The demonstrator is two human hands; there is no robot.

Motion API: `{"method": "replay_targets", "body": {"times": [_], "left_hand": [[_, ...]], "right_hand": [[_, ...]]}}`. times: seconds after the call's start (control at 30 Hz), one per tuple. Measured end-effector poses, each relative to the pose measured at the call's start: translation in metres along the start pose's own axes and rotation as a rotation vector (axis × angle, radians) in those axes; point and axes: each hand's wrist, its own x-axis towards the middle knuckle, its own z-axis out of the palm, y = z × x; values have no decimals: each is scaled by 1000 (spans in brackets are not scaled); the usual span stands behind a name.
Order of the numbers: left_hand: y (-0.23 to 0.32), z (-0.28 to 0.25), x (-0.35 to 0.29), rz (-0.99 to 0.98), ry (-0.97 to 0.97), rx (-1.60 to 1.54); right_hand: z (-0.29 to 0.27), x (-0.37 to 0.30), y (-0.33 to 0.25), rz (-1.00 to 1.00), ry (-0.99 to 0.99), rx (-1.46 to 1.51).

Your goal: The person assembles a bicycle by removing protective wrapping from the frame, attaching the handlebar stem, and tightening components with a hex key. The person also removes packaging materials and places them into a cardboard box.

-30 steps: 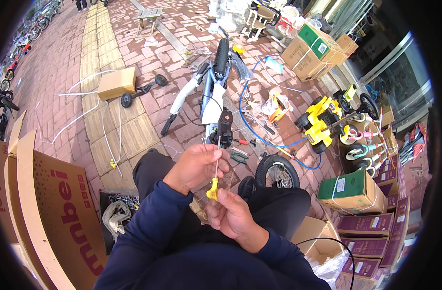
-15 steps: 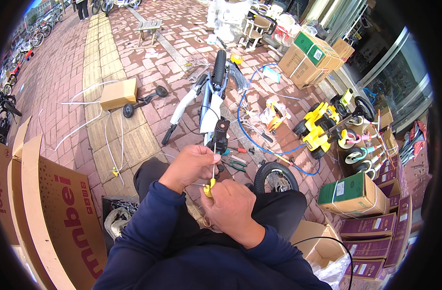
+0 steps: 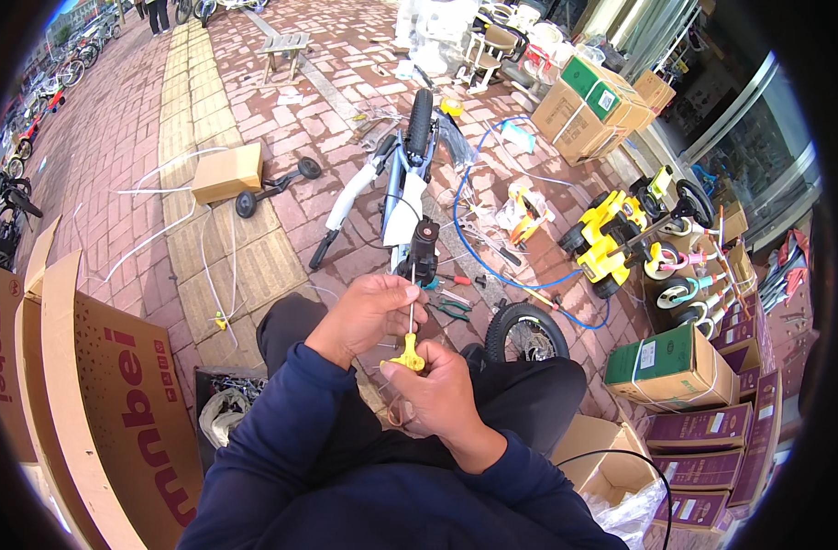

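My right hand [image 3: 442,394] is closed on the yellow handle of a screwdriver [image 3: 409,356], thumb and fingers at its wide grip. The thin metal shaft points away from me toward a black part [image 3: 425,246] at the near end of a small bicycle [image 3: 402,203]. My left hand [image 3: 364,316] pinches around the shaft, just short of that part. Where the tip meets the part is too small to make out. The bicycle lies on the paving, with light blue and white frame parts and its black-tyred wheel [image 3: 421,124] at the far end.
A loose wheel [image 3: 526,335], pliers [image 3: 453,311] and a blue hose [image 3: 460,215] lie right of the bicycle. Cartons [image 3: 116,412] stand at my left, beside a parts bin [image 3: 226,403]. Yellow toy vehicles [image 3: 611,234] and boxes [image 3: 671,367] line the right.
My right hand has shifted its hold, with the thumb and fingers turned and more of the yellow handle showing. My left hand stays near the shaft.
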Motion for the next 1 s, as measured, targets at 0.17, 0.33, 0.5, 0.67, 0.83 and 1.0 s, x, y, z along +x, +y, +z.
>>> {"method": "replay_targets", "body": {"times": [0.17,0.33,0.5,0.67,0.83,1.0], "left_hand": [[12,-1,1,-27,34,277],[11,-4,2,-23,-24,99],[3,-4,3,-21,-167,-190],[4,1,0,-25,-169,-152],[9,0,-1,-23,20,93],[9,-2,2,-13,113,186]], "right_hand": [[-5,6,-10,-979,284,-920],[-19,4,0,-796,316,-478],[-24,-7,24,-54,-281,462],[-18,6,31,195,-520,877],[-18,23,16,88,-512,564],[-37,34,-1,-6,-320,81]]}}
